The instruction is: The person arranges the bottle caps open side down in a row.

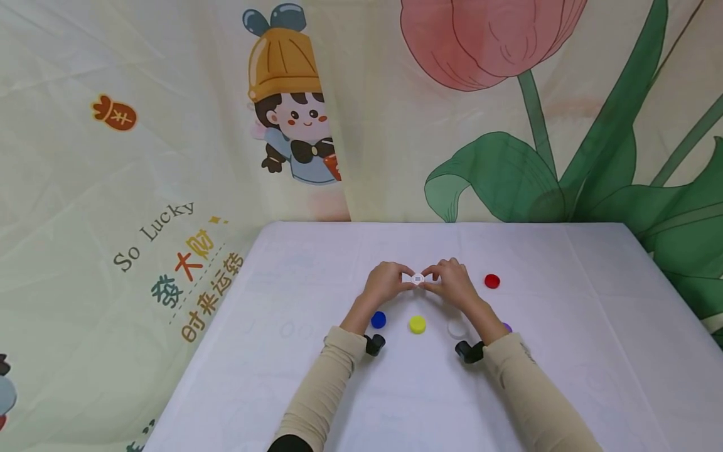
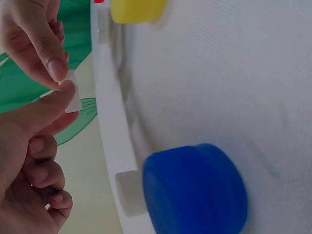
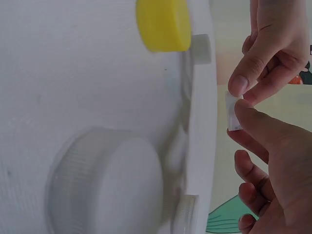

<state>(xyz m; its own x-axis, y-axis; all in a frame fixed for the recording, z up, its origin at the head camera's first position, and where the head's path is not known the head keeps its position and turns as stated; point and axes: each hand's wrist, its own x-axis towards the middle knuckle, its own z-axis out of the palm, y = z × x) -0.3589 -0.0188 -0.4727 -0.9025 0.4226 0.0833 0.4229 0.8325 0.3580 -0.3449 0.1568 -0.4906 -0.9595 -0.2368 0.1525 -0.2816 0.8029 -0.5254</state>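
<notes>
Above the far half of the table, my left hand (image 1: 385, 282) and right hand (image 1: 452, 282) meet at a small white bottle cap (image 1: 417, 279), with a squarish mark on its face. Thumb and forefinger of each hand pinch it from opposite sides. In the left wrist view, the white cap (image 2: 74, 92) shows edge-on between the fingertips; the other fingers of my left hand (image 2: 34, 151) are curled. My right hand (image 3: 278, 161) grips its side of the white cap (image 3: 233, 111) in the right wrist view. Nearer me lie a blue cap (image 1: 378, 320) and a yellow cap (image 1: 417, 324).
A whitish ridged cap (image 1: 457, 328) lies beside my right forearm, which partly hides a purple cap (image 1: 507, 327). Farther right is a red cap (image 1: 492, 281). Pale pieces (image 3: 201, 48) stand near the yellow cap. A printed curtain (image 1: 373, 113) hangs behind the white table (image 1: 316, 270).
</notes>
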